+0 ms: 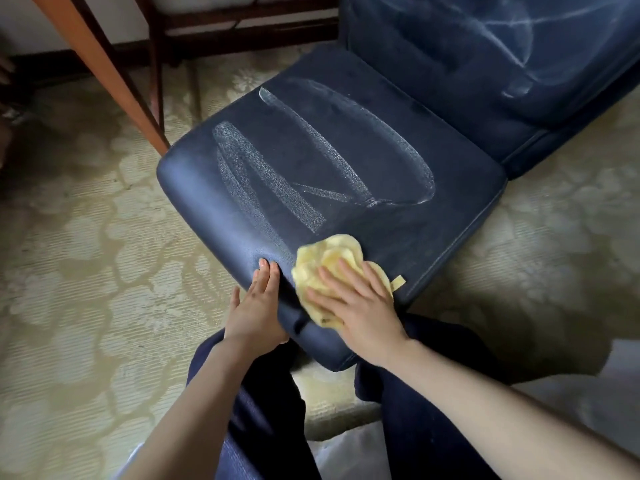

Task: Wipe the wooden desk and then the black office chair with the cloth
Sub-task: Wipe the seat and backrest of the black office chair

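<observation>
The dark office chair fills the middle of the head view, its seat [346,161] marked with pale wet wipe streaks and its backrest [485,53] streaked too. A crumpled yellow cloth [329,265] lies on the seat's near edge. My right hand [360,306] presses flat on the cloth with straight, spread fingers. My left hand [256,306] rests open against the seat's near-left edge, fingers straight, just left of the cloth. One wooden desk leg [114,77] slants down at the upper left, ending by the seat's far-left corner.
A pale floral carpet [86,271] covers the floor around the chair. Dark wooden furniture legs [156,57] stand behind the desk leg at the top. My knees in dark trousers [266,410] are just below the seat's near edge.
</observation>
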Available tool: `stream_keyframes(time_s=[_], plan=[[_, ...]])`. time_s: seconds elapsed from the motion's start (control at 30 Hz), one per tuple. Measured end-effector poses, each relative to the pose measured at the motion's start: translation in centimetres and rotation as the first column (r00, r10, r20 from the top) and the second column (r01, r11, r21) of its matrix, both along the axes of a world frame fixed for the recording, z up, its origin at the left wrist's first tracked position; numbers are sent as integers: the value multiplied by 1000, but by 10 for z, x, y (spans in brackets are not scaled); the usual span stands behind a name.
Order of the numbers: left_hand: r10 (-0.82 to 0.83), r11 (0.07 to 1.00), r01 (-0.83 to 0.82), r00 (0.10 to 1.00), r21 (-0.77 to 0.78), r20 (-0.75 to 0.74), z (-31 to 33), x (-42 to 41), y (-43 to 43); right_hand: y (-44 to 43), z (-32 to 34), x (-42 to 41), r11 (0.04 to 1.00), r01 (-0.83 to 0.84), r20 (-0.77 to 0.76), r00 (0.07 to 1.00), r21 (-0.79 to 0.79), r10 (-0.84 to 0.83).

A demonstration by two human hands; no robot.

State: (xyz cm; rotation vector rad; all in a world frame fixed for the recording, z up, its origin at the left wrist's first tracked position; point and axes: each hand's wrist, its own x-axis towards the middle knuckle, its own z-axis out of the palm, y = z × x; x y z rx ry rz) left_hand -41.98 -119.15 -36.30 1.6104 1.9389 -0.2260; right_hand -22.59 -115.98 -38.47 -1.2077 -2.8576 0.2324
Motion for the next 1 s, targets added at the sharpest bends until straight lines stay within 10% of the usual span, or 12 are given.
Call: stream_keyframes(time_s=[0.23, 0.5, 0.77, 1.0], plan=[[-10, 1000, 10, 1000, -29, 2, 0, -2, -1, -6, 5, 62, 961, -274, -62, 959, 44, 276], [-15, 1000, 15, 1000, 18, 17, -5, 14, -11, 71, 21, 134, 841, 471, 69, 880, -268, -471], [-30, 999, 27, 995, 35, 94, -4, 35, -15, 144, 22, 75, 694, 695, 249, 718, -188, -650], [-20, 999, 11, 979, 46, 201, -3, 48, -17, 101, 12, -22, 875, 431, 179, 899, -218, -399]])
